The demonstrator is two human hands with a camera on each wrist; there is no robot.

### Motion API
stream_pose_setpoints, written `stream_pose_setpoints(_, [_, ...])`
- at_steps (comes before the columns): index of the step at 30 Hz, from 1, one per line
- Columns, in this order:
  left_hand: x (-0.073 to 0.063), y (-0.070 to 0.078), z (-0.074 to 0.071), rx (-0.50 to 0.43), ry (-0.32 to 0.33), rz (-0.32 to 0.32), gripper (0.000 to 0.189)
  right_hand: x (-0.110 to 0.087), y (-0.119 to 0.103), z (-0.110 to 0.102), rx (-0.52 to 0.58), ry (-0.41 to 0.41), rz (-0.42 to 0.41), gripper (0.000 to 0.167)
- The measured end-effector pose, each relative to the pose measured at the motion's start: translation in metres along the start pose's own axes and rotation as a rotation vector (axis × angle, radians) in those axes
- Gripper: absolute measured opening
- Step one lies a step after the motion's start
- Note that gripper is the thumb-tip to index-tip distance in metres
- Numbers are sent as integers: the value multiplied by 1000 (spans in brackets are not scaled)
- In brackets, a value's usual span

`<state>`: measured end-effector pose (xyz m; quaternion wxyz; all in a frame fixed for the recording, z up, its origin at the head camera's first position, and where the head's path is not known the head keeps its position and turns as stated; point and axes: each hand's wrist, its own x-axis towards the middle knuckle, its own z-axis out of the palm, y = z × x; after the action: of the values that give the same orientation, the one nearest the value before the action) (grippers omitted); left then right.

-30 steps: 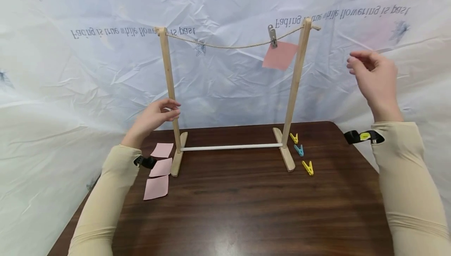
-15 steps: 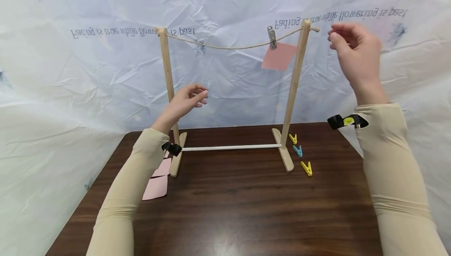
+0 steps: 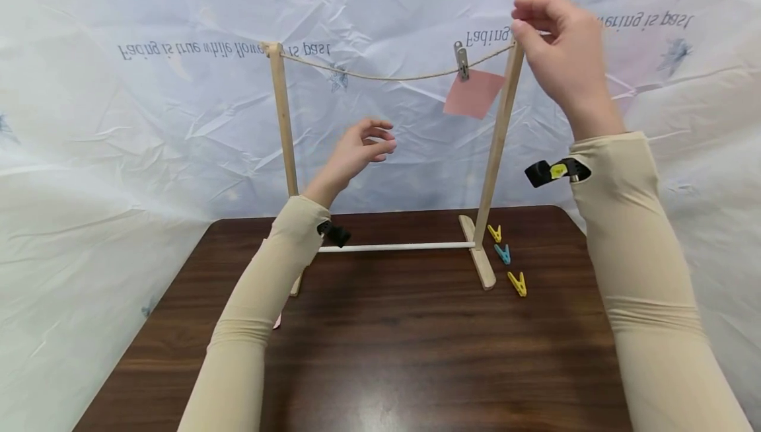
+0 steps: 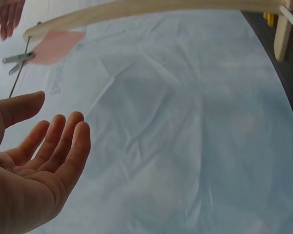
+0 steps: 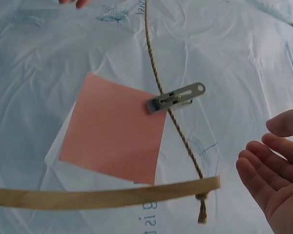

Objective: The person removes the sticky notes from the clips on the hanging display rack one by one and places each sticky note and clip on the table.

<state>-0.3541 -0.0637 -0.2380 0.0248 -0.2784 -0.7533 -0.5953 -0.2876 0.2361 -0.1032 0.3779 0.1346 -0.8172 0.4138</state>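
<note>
A pink paper square (image 3: 473, 94) hangs by one corner from a twine line (image 3: 380, 78), held by a grey metal clip (image 3: 461, 62) near the right post. My left hand (image 3: 361, 148) hovers in mid-air below the line, fingers loosely bent, holding nothing; the left wrist view shows its bare palm. Up at the top of the right wooden post (image 3: 502, 121), my right hand (image 3: 561, 49) overlaps the post's end in the head view. In the right wrist view its relaxed fingers (image 5: 263, 165) stand apart from the post and the knotted twine.
Two yellow clothespins (image 3: 517, 283) and a blue clothespin (image 3: 503, 253) lie right of the rack's foot (image 3: 480, 263). A white rod (image 3: 398, 247) joins the feet low down. My left forearm mostly hides pink papers (image 3: 277, 321) on the dark table (image 3: 380, 353). A printed sheet hangs behind.
My left hand has moved right and up, away from the left post to below the line. My right hand has moved left and up to the right post's top. The clipped paper stays put.
</note>
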Motion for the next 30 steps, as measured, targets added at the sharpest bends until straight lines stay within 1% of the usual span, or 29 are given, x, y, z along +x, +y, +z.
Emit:
stream_pose_setpoints(3, [9, 3, 14, -35, -4, 24, 42, 5, -5, 7, -44, -64, -25, 37])
stream_pose_setpoints(8, [23, 11, 33, -66, -1, 54, 43, 10, -12, 18, -133, -198, -36, 46])
stream_pose_setpoints(12, [33, 16, 45, -90, 2, 53, 43, 14, -15, 24, -200, -293, -34, 49])
stream_pose_setpoints(13, [36, 17, 47, -100, 0, 44, 44, 16, -15, 26, -215, -313, -32, 49])
stream_pose_setpoints(18, [48, 19, 61, -144, 4, 29, 46, 21, -17, 30, -255, -420, -18, 51])
stream_pose_setpoints(24, [61, 19, 84, -178, 6, 0, 40, 19, -17, 34, -279, -512, -22, 55])
stream_pose_setpoints(26, [64, 19, 91, -191, 13, -1, 37, 18, -18, 37, -284, -537, -27, 56])
stream_pose_setpoints(28, [66, 20, 98, -211, 32, 11, 32, 19, -18, 39, -299, -558, -32, 57])
stream_pose_setpoints(30, [67, 20, 103, -230, 65, 26, 27, 20, -18, 42, -309, -570, -37, 57])
